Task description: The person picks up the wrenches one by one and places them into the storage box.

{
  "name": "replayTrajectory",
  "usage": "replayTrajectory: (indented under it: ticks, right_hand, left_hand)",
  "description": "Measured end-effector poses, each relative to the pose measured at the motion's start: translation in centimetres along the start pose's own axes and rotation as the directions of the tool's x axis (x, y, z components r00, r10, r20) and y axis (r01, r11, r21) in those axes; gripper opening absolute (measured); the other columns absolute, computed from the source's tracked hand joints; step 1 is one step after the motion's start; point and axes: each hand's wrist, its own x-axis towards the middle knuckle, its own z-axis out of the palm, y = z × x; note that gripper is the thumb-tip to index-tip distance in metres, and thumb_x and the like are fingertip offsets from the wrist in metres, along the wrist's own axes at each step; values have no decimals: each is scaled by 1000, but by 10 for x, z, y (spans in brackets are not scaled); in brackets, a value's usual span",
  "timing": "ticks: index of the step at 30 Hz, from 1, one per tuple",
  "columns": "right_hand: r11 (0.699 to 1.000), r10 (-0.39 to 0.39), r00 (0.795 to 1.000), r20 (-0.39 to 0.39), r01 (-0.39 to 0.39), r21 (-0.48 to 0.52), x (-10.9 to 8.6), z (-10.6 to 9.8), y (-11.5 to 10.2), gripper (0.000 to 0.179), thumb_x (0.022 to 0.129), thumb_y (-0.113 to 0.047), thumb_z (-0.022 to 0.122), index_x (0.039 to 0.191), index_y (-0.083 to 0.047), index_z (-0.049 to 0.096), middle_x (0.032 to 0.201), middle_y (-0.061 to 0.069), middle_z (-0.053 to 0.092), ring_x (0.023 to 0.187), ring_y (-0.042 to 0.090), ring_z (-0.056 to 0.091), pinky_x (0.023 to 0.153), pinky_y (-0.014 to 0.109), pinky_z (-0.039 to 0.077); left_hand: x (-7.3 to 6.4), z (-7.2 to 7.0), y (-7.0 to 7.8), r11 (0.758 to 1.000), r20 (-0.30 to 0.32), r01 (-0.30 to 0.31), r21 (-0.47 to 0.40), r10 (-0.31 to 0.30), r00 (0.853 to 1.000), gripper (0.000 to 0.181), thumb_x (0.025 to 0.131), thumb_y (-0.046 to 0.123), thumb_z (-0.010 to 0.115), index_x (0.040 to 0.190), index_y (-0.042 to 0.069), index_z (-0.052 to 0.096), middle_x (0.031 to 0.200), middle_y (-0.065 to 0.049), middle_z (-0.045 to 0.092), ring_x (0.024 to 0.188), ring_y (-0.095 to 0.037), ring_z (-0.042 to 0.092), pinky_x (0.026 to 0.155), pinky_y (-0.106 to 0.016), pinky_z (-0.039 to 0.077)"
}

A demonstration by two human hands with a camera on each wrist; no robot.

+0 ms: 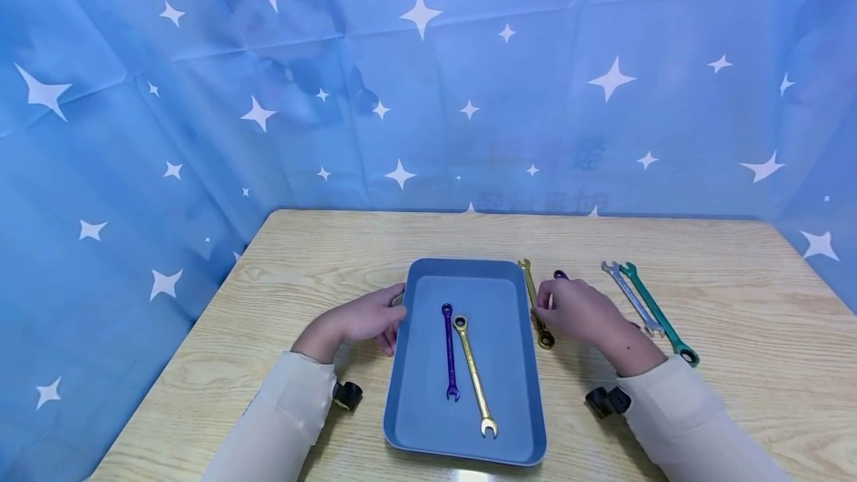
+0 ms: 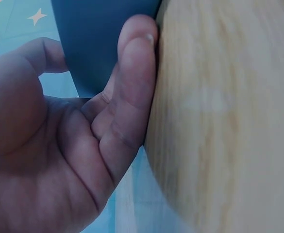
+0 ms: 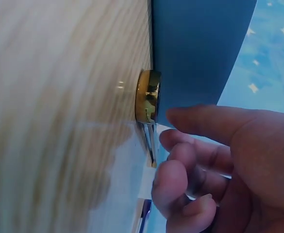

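Note:
My left hand [image 1: 367, 317] holds the left wall of a blue-grey tray [image 1: 418, 393], thumb at the rim and fingers low on the outside. A purple wrench [image 1: 450, 352] and a gold wrench [image 1: 474, 374] lie in the tray. Just right of the tray, another gold wrench [image 1: 527, 280] lies on the table. My right hand [image 1: 581, 312] hovers over it, fingers loosely bent; the right wrist view shows the thumb apart from its ring end [image 3: 149, 97]. Another purple wrench [image 1: 560, 274] is mostly hidden beneath that hand.
A silver wrench [image 1: 631, 297] and a green wrench [image 1: 656, 309] lie side by side on the wooden table [image 1: 756, 333], right of my right hand. A blue cloth with white stars [image 1: 535, 58] hangs behind the table and along its left side.

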Motion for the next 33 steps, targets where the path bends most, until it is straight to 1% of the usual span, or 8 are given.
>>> replayTrajectory:
  ticks: [4,9,16,24,28,33]
  right_hand:
    - [1000,-3,1000,15,3,1,0,1,-1,17,96,-17,64,79,-14,61,56,-2,49,47,12,39,48,27,34]
    - [1000,7,1000,28,-7,-30,-1,1,-2,23,95,-19,67,74,-14,57,57,-3,45,49,12,39,49,27,33]
    - [998,41,998,55,-38,-59,-4,1,-1,42,96,-21,65,61,-16,41,52,-7,28,46,10,29,48,25,25]
    - [998,60,992,110,-56,-41,-8,-4,-1,46,95,-20,64,56,-18,38,50,-7,27,45,9,25,48,25,25]
    - [998,64,989,132,-60,-36,-11,-6,-1,48,95,-19,62,54,-19,37,49,-7,26,45,9,23,48,24,23]
    - [996,87,987,137,-82,-42,-10,-3,0,48,98,-22,59,54,-18,40,48,-7,30,44,9,26,48,26,27]
  left_hand:
    - [0,-1,0,1000,-8,9,8,-9,1000,70,98,21,40,162,19,11,73,-14,64,63,-27,67,67,-38,62]
    - [-1,-2,1,1000,-8,8,9,-8,1000,69,99,21,40,162,21,12,72,-14,63,63,-27,67,66,-38,62]
    - [-1,-2,2,1000,1,-2,0,2,1000,68,98,20,40,162,20,15,73,-14,63,62,-26,67,66,-38,62]
    - [0,-2,2,1000,4,-16,-5,16,1000,70,98,20,40,162,17,13,73,-15,63,61,-26,66,64,-39,62]
    - [1,-1,1,1000,0,-8,-3,8,1000,73,97,21,41,162,15,10,73,-15,64,61,-25,66,65,-38,62]
    - [0,0,-1,1000,-10,17,0,-17,1000,74,97,21,42,162,12,7,75,-15,65,63,-25,67,67,-36,62]
